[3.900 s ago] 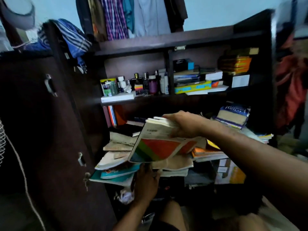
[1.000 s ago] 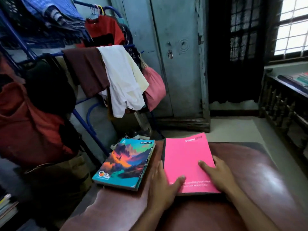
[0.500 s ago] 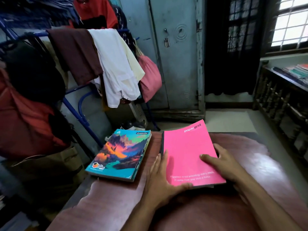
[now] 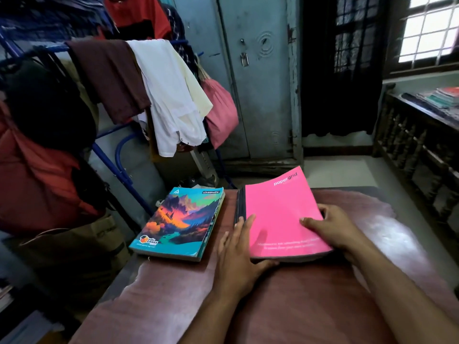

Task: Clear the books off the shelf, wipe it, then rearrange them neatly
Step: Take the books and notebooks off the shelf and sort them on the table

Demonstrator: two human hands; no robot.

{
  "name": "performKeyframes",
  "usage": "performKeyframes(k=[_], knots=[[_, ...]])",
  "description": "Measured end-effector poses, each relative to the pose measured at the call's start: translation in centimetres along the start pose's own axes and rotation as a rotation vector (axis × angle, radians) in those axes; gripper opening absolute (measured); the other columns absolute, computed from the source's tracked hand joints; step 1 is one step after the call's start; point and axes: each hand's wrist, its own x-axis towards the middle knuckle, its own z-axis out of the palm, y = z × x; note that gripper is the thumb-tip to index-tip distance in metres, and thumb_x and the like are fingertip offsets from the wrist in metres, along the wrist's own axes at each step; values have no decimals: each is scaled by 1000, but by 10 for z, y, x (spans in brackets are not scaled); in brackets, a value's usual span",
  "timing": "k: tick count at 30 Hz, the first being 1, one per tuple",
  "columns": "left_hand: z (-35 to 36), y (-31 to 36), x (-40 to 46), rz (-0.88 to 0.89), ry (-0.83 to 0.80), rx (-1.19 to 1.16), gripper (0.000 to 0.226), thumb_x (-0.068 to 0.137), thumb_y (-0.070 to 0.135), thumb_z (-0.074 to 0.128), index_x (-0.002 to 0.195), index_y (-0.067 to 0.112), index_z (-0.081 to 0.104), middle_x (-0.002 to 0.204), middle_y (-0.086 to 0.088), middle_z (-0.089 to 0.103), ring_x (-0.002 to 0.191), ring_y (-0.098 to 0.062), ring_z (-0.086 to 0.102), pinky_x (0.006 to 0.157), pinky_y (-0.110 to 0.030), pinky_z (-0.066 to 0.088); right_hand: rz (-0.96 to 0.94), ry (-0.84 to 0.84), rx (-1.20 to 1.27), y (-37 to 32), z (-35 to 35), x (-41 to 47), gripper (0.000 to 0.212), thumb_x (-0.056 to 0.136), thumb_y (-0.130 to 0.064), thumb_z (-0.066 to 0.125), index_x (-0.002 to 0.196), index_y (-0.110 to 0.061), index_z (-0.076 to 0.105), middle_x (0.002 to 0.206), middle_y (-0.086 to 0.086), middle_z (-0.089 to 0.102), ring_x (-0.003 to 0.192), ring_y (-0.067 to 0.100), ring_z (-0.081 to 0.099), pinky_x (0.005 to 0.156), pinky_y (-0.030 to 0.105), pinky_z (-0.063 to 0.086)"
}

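Note:
A stack of notebooks topped by a pink notebook (image 4: 278, 212) lies on a brown-covered bed (image 4: 310, 306). My left hand (image 4: 238, 252) lies flat along the stack's left edge, thumb tucked under its near corner. My right hand (image 4: 332, 224) rests on the pink cover at its right edge, fingers spread. To the left lies a second stack topped by a colourful landscape notebook (image 4: 178, 222), touched by neither hand. The shelf is out of view.
A blue clothes rack (image 4: 119, 155) draped with garments stands left of the bed, with a brown bag (image 4: 72, 254) below it. A grey metal cupboard (image 4: 258, 78) is behind. A dark wooden railing (image 4: 417, 155) with more books (image 4: 444, 95) on top runs along the right.
The view swung from the cluttered shelf to the bed. In the last second my hands shifted slightly on the pink stack; the left hand slid toward its left edge.

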Motion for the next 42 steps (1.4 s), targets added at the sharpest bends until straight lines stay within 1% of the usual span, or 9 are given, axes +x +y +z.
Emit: performKeyframes(k=[4,8,13,17,21,26,29,34,42], knots=[[2,2,0,30,-64,-71,107,81,57,77,153,58,-2,168,11,-23,156,-16,10,122,-42,27,147,-33,148,-4,-14,-9,17,94,-6,69,110,-3,68,95,14,76,71,23,71,56,27,54],[3,5,-4,230,-63,14,88,93,42,69,153,54,7,164,16,-31,157,-13,6,117,-47,38,188,6,209,-5,-24,-14,18,94,-4,65,112,-3,63,91,17,75,59,19,69,45,22,50],[7,2,-3,231,-61,-34,94,92,35,72,153,53,2,161,20,-34,145,13,-21,119,-25,11,225,-37,269,3,-39,-14,28,92,-4,70,117,-3,60,101,20,75,69,23,71,53,27,55],[5,1,1,76,-102,-59,99,91,47,70,158,49,-4,171,10,-6,156,-8,4,122,-28,17,198,53,255,4,-52,-19,22,92,1,69,110,-7,60,100,17,73,74,26,69,59,31,55],[10,-1,2,93,-156,117,69,98,60,50,158,43,21,168,6,21,156,-16,13,123,-28,8,212,262,209,31,-90,-43,28,89,1,70,116,-2,63,100,17,73,78,31,69,72,37,55],[28,-10,11,115,-97,211,80,81,71,29,148,34,50,158,-6,43,150,-23,34,127,-36,6,211,406,-26,35,-147,-74,24,87,1,71,108,-10,65,101,15,71,86,32,69,79,44,57],[22,-4,7,46,-83,306,84,77,74,22,146,34,51,158,-2,44,151,-20,30,127,-42,3,228,420,-125,33,-154,-75,28,85,0,72,111,-7,66,104,15,72,87,31,68,77,39,55],[8,8,-1,-18,-42,367,79,78,74,11,138,36,47,152,6,42,151,-21,22,123,-46,19,183,410,-310,29,-144,-69,31,86,-7,72,116,-2,67,109,19,71,98,34,67,77,34,47],[7,11,-4,64,-56,366,65,97,63,32,155,34,34,165,0,29,152,-20,26,124,-48,18,175,447,-246,29,-159,-121,31,90,-6,67,121,-7,63,113,12,69,99,29,64,82,37,48]])
